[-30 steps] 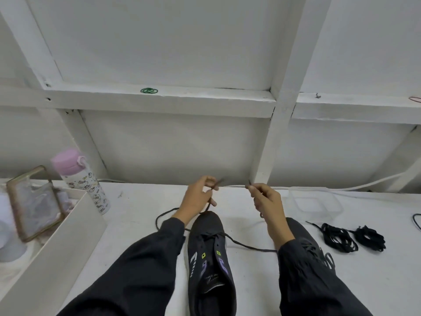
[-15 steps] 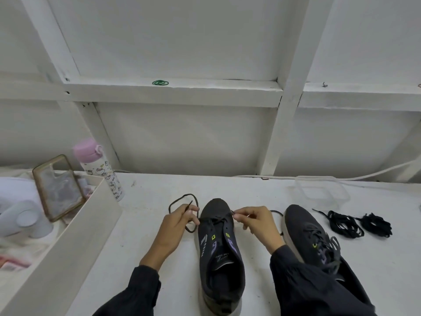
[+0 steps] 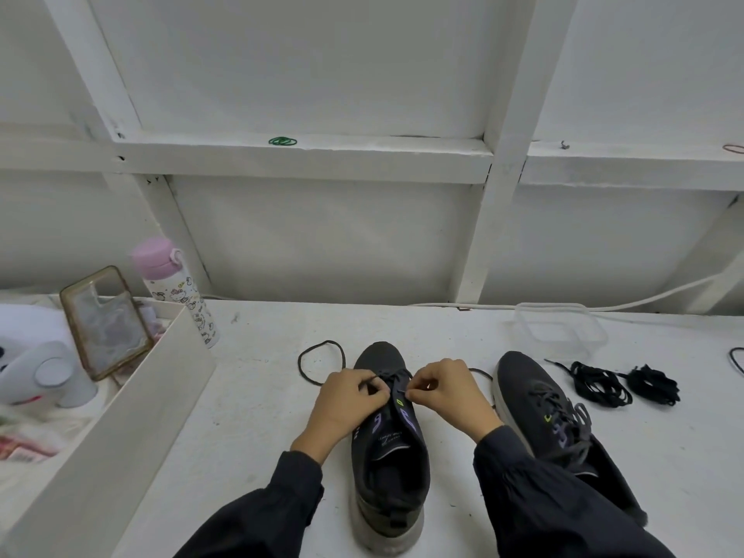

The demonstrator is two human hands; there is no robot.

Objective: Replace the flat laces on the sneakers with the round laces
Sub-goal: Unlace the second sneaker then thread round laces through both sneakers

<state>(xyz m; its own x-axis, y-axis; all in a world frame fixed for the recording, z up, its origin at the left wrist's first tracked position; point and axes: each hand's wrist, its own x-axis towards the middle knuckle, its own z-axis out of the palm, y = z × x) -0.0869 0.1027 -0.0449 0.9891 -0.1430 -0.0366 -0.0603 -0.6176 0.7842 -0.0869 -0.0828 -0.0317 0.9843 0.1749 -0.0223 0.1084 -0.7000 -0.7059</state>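
Note:
A dark sneaker (image 3: 388,469) stands toe-away in the middle of the white table. My left hand (image 3: 346,400) and my right hand (image 3: 447,390) meet over its eyelets, each pinching a thin dark round lace (image 3: 318,362). That lace loops on the table to the left of the toe, and a short stretch shows right of my right hand. A second dark sneaker (image 3: 551,408), laced in grey, lies to the right, partly under my right sleeve. Two bundles of black laces (image 3: 622,386) lie beyond it.
A clear plastic tub (image 3: 557,330) stands behind the right sneaker. A pink-capped bottle (image 3: 181,294) stands at the left by a white box wall (image 3: 133,416); the box holds a phone case (image 3: 104,322) and soft things. A white cable (image 3: 644,300) runs along the wall.
Both hands came down from holding the lace ends up and apart. They now sit close together over the middle sneaker's eyelets. The view has tilted down towards the table.

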